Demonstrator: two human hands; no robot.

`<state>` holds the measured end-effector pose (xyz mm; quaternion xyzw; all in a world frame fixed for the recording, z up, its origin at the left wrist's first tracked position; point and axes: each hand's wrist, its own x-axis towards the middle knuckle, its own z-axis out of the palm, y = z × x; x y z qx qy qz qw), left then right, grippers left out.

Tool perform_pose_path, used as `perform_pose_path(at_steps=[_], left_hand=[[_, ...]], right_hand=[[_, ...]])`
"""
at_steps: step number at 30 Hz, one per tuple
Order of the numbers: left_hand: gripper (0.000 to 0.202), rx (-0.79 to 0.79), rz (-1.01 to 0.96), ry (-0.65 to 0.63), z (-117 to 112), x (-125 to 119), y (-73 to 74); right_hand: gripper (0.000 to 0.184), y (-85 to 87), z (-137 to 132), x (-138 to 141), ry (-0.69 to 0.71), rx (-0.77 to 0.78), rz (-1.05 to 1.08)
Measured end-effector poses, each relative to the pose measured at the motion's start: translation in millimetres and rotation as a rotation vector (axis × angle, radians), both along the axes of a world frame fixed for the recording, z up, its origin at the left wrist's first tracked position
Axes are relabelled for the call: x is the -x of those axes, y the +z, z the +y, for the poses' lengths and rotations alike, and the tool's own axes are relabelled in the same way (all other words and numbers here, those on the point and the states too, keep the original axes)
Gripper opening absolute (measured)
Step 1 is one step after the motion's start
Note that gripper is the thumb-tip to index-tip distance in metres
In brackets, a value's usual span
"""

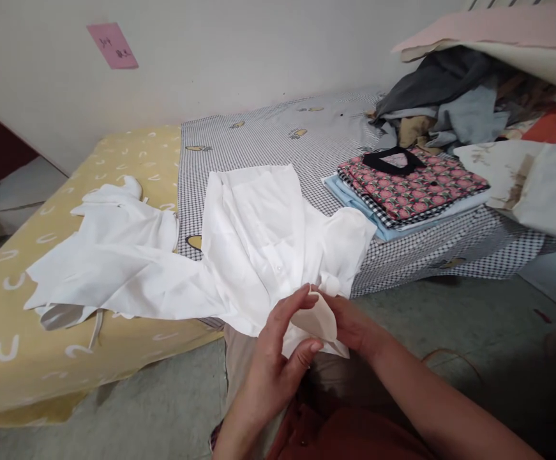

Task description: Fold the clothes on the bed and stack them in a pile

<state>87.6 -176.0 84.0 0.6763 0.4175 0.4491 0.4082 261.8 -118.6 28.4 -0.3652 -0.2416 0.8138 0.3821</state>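
Observation:
A white shirt [253, 230] lies partly on the checked cloth, its near end drawn toward my body. At that end, a curled cream-white band [318, 316], perhaps a cuff or collar, stands between my hands. My left hand [278, 345] curves round its left side, fingertips at the upper edge and thumb below. My right hand [349, 322] grips the same piece from behind on the right, most of its fingers hidden by the fabric. To the left, more white cloth [115, 249] with a thin strap spreads over the yellow cover and meets the shirt.
A stack of folded clothes [416, 185], pink-patterned on top, sits at the right. Behind it is a heap of dark and grey garments [445, 96]. Yellow [0, 306] and checked [258, 137] covers lie side by side. A pink note [112, 46] is on the wall.

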Motion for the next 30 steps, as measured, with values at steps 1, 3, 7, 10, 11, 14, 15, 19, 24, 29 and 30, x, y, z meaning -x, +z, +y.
perform_pose_path(at_steps=[1,3,7,10,11,14,15,19,24,29,30], left_hand=[[0.051,-0.062,0.056,0.076,0.2,-2.8,-4.0],[0.044,-0.097,0.135,0.267,0.4,-8.7,-14.0],[0.044,0.021,0.151,0.42,-4.4,-18.0,-33.3],[0.048,0.006,0.196,0.383,-8.6,-24.2,-44.7],[0.053,-0.007,0.216,0.386,-9.1,-26.7,-48.1],[0.082,-0.025,0.259,0.416,-7.5,-35.2,-55.7],[0.09,0.001,0.266,0.417,-6.2,-37.7,-57.3],[0.069,0.242,0.2,0.374,0.6,-40.6,-59.0],[0.033,0.322,-0.001,0.348,2.4,-31.2,-53.1],[0.042,0.172,0.331,0.292,-5.6,-27.5,-46.4],[0.044,0.154,0.371,0.278,-6.8,-27.7,-46.6]], right_hand=[[0.041,-1.7,0.7,-0.6,0.013,0.049,0.044],[0.043,-6.8,2.5,-1.9,0.03,0.139,0.107],[0.043,-15.5,4.7,-2.6,0.051,0.197,0.201],[0.034,-16.9,4.1,-0.7,0.01,0.208,0.247],[0.03,-17.0,3.5,0.2,-0.013,0.213,0.258],[0.023,-18.2,0.3,3.4,-0.014,0.229,0.265],[0.023,-19.2,-1.0,4.5,0.004,0.227,0.253],[0.03,-23.1,-5.4,9.2,-0.031,0.195,0.21],[0.028,-19.6,-5.0,13.3,-0.159,0.155,0.149],[0.036,-12.5,-2.0,8.8,-0.073,0.167,0.143],[0.038,-12.5,-1.5,6.8,-0.075,0.165,0.153]])
